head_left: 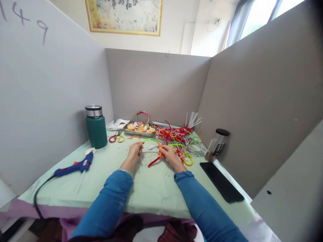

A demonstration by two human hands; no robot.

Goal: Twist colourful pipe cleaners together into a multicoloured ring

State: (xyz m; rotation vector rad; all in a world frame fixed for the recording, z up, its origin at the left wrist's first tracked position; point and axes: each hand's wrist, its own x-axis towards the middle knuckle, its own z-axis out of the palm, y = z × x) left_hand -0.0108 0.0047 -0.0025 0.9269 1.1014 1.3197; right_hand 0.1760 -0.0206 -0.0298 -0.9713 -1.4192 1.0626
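Between both hands is a curved band that looks like fuzzy pipe cleaner (154, 162), green at the top, orange at the right and red at its lower end. My left hand (135, 152) is closed, pinching the green end. My right hand (169, 154) is closed around the orange part, with a short light-blue piece (152, 148) sticking out leftward from the fingers. Behind my right hand lies a tangled pile of coloured pipe cleaners (174, 134). Small scraps are scattered on the tabletop under the band.
A blue glue gun (75, 168) lies at left near a green flask (96, 131). Behind are scissors (121, 138), a metal tray (138, 133) of small pieces and a coloured ring (142, 113). At right are a phone (222, 182), a clear jar (218, 145) and white sticks (193, 120). Partitions surround the table.
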